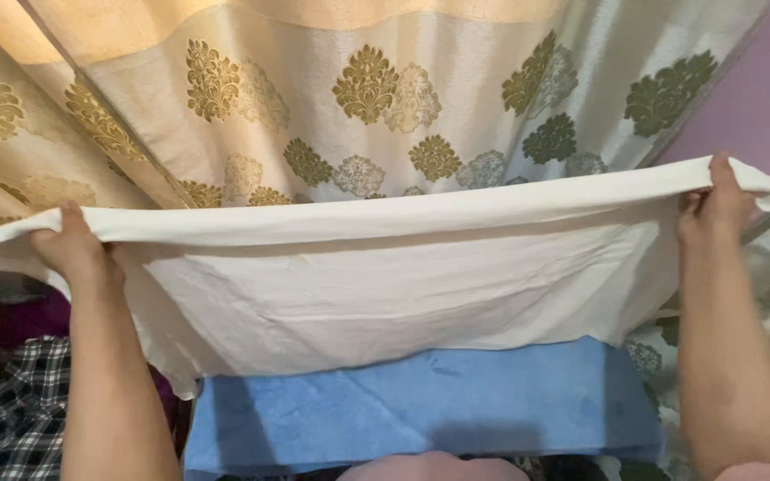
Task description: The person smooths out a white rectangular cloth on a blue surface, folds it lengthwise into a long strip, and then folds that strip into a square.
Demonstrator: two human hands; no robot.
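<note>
While both hands are pinching the white cloth (403, 285) taut, left hand (73, 249) and right hand (715, 209) fingers closed on its corners, keep the edge level above the blue towel (421, 401).

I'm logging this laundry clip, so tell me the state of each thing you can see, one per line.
White cloth: held up, stretched wide between both hands, top edge folded over, lower part hanging.
Left hand: closed on the cloth's left top edge.
Right hand: closed on the cloth's right top edge.
Blue cloth: lying flat below the white cloth, lightly creased.
Patterned curtain: hanging behind, drawn.
Checked fabric: lying bunched at lower left.
</note>
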